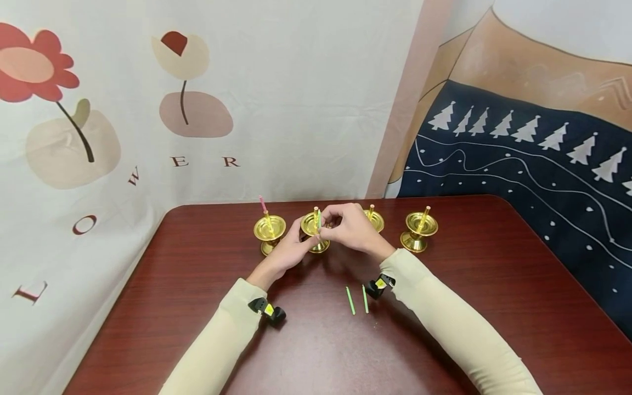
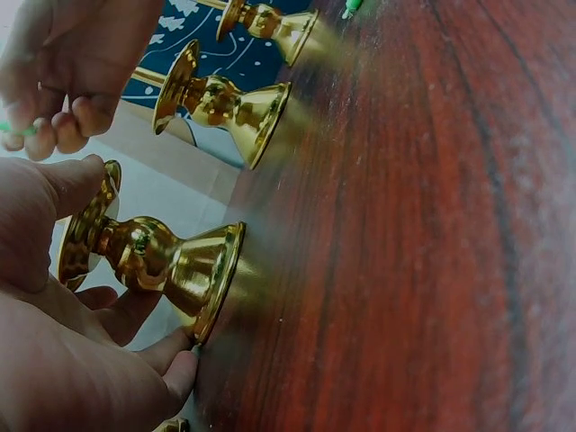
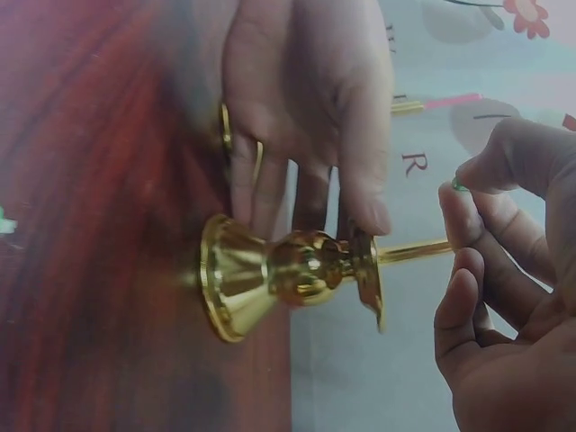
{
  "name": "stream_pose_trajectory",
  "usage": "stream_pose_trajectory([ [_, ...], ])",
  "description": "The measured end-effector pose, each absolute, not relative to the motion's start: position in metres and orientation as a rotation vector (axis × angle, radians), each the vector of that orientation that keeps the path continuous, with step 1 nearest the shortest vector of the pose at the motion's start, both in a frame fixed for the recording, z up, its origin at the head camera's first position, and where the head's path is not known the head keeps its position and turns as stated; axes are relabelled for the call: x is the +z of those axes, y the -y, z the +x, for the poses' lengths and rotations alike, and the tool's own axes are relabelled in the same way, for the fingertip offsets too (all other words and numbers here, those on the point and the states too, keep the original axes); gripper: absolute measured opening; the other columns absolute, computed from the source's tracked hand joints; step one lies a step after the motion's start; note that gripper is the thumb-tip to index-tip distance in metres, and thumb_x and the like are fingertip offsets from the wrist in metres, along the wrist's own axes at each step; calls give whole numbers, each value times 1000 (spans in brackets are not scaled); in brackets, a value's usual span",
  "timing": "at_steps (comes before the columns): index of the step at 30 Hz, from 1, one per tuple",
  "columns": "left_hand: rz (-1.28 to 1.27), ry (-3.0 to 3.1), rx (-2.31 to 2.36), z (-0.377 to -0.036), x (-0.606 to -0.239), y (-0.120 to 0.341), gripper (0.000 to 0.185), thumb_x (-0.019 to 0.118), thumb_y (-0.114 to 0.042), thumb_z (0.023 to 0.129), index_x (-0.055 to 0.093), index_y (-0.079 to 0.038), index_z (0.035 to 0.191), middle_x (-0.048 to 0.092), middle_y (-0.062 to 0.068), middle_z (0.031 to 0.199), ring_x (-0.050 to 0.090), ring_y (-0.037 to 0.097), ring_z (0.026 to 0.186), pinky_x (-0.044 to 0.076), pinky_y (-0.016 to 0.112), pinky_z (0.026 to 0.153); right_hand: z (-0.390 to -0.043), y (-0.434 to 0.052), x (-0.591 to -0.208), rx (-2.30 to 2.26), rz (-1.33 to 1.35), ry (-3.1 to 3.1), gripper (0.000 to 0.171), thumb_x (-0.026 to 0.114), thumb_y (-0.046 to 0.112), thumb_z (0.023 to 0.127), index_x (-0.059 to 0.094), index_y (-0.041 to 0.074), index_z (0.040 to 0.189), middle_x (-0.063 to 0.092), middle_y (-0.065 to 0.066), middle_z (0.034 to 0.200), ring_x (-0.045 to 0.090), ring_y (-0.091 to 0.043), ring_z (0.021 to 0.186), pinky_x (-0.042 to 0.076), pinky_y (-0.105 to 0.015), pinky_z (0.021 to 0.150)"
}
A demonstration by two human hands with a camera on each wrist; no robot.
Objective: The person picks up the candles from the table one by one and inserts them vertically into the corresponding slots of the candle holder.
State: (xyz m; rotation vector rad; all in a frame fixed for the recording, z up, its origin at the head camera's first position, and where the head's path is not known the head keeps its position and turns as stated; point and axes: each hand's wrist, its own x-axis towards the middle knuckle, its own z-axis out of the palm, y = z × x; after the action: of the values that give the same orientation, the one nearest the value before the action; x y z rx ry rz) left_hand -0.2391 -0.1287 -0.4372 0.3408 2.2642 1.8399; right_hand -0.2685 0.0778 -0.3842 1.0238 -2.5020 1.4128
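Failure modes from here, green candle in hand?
The green candle, thin and pinched in the right hand, may slip or snap against the tube. The left hand may tilt the holder it grips. The right hand may bump the next holder, partly hidden behind it in head view.

At the right edge, the right grip (image 3: pixel 538 340) pinches a green tip (image 3: pixel 459 185); upper centre, the left grip (image 3: pixel 301 103) holds a gold stand (image 3: pixel 301 268).

- Four candle holders (image 1: pixel 418 233) stand in a row near the far edge of the table (image 1: pixel 306 345).
- A candle (image 1: pixel 263 204) stands in the leftmost holder (image 1: pixel 269 229).
- Left hand (image 1: pixel 288 251) holds the second holder (image 2: pixel 148 256); right hand (image 1: pixel 349 227), beside it, pinches another candle (image 1: pixel 319 218).
- Two loose candles (image 1: pixel 350 300) lie before the row.
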Motion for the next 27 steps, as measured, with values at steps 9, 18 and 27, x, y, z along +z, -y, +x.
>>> stream_pose_trajectory([
  [9,319,-2268,1840,-238,-435,127,73,65,-16,112,22,0,170,37,25,169,36,38,158,32,54,126,-280,-76,-374,1424,901,2484,6,76,11,88,80,7,87,72,2,79,63,-15,74,50,-27,68],
  [18,308,-2284,1826,-239,-437,127,74,66,-19,112,24,-2,170,34,23,172,32,37,160,31,55,127,-288,-72,-372,1414,858,2442,6,78,9,98,83,6,96,77,-1,86,66,-15,77,50,-26,72],
  [27,294,-2285,1810,-239,-435,128,76,66,-20,112,22,-3,171,32,22,173,30,36,161,29,55,128,-291,-69,-373,1388,858,2447,8,76,10,103,79,6,97,76,-2,88,66,-17,78,51,-29,72],
])
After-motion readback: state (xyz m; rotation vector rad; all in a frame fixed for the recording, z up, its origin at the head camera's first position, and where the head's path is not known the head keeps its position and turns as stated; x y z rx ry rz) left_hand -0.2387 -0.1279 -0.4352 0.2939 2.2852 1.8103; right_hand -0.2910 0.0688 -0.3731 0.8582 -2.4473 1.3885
